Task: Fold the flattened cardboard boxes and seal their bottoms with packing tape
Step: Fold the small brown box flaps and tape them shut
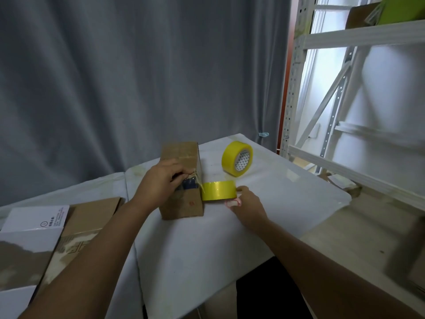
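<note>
a small folded cardboard box (pixel 181 180) stands on the white-covered table (pixel 264 203), near its far left corner, with its long top face running away from the camera. the left hand (pixel 158 183) lies over the near part of the box top, fingers curled and pinching a dark blue tool (pixel 189 184) against the box's right top edge; what kind of tool it is cannot be made out. from that edge a strip of yellow packing tape (pixel 218 190) runs out to the right, level and taut, clear of the table surface. the right hand (pixel 247 204) grips the far end of the strip, thumb and fingers closed on it; a pink and white item (pixel 233 203) shows at the fingers, too blurred to identify. a yellow tape roll (pixel 237 161) sits tilted behind the strip, just beyond the right hand, apart from the box; whether it rests on the table or is off it cannot be told. to the left, on a second covered surface, flattened cardboard boxes (pixel 92 222) lie stacked with a white printed sheet (pixel 36 224) on top. a grey curtain (pixel 138 77) hangs behind the table. white metal shelving (pixel 345 40) stands at the right, its frame blurred.
</note>
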